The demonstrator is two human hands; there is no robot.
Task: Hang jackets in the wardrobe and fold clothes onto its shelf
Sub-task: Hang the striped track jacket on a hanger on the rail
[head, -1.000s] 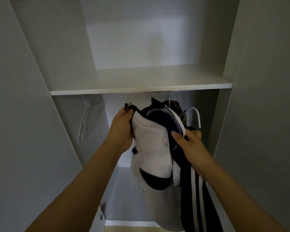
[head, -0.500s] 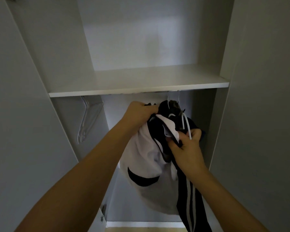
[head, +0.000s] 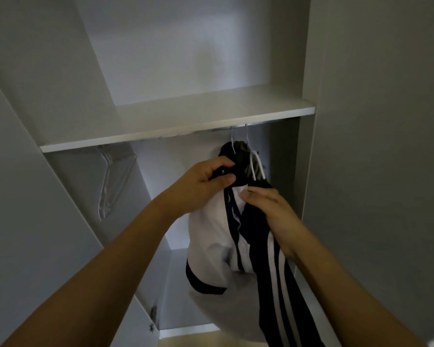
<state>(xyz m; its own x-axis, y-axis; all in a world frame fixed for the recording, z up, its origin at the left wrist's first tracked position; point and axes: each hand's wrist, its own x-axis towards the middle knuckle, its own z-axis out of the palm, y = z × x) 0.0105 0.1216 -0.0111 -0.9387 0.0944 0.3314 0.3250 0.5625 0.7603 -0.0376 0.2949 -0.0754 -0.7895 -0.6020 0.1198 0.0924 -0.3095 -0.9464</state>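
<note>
Here your left hand grips the dark collar of the white-and-navy jacket, fingers curled round the fabric, just below the wardrobe shelf. Your right hand pinches the jacket's navy side with the white stripes, thumb pressed on the cloth. The jacket hangs between both hands, at the right of the hanging space, touching a white hanger and a darker garment behind it. Clear empty hangers hang at the left, well apart.
</note>
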